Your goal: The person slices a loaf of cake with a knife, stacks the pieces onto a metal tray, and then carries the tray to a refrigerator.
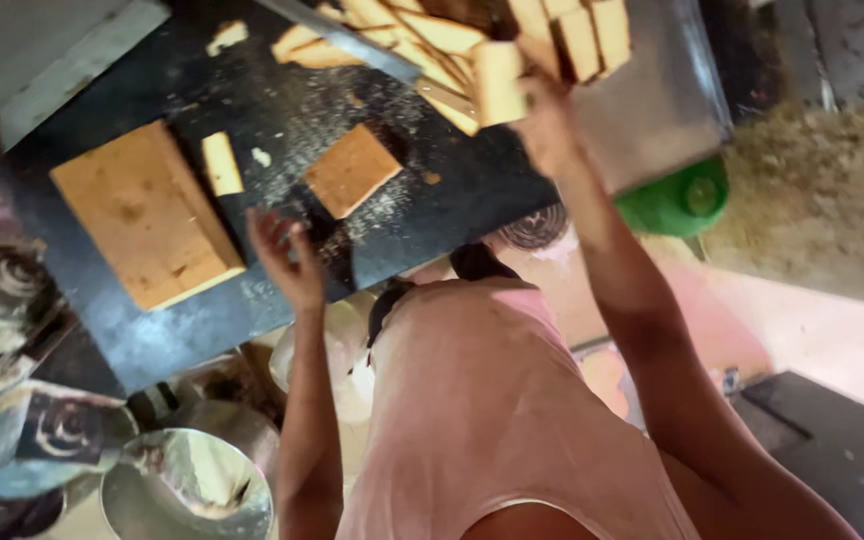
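Pale yellow cake blocks (pixel 552 35) are piling just beyond our right hand (pixel 544 125), whose fingers are clamping one cut block (pixel 499 82). Our left hand (pixel 287 258) is hovering with fingers apart, near the square brown slab (pixel 352 170). Squeezing too tightly could be crumbling it.

Looks like a small food-prep workshop, likely a sweets or bakery kitchen. Evidence: dark crumb-dusted desk (pixel 252 100), big tan slab (pixel 147 215) and smaller square piece (pixel 352 170) on it, cut bars piled on a metal tray (pixel 662 90), steel pots (pixel 187 485) on the floor, green tub (pixel 682 200) below.
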